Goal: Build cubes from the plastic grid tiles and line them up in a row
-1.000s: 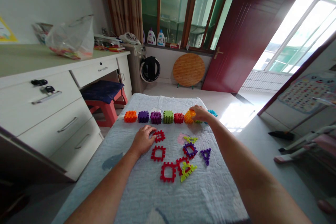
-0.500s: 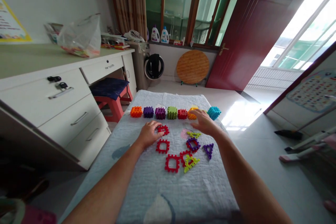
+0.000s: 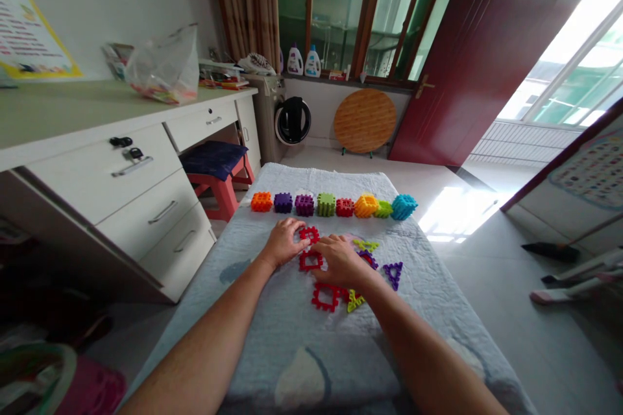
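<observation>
My left hand (image 3: 286, 242) rests on the cloth with its fingers curled at the left edge of a red notched square piece (image 3: 310, 233). Reaching in from the right, my right hand (image 3: 341, 259) has fingers and thumb apart over the right side of another red square piece (image 3: 305, 262). Nearer me lies one more red square (image 3: 325, 297), beside a yellow-green triangle (image 3: 355, 301). A purple piece (image 3: 370, 259) is partly hidden by my right hand. Past it lie a yellow-green triangle (image 3: 366, 245) and a purple triangle (image 3: 393, 275).
Several assembled blocks stand in a row across the far part of the cloth-covered table (image 3: 272, 343), from an orange block (image 3: 261, 201) to a blue block (image 3: 403, 206). A white desk (image 3: 97, 188) and a pink stool (image 3: 219, 198) are to the left.
My right hand has left the yellow block in the row and come left and nearer, over the red squares. A green block now shows beside the yellow one. My left hand stays at its red square.
</observation>
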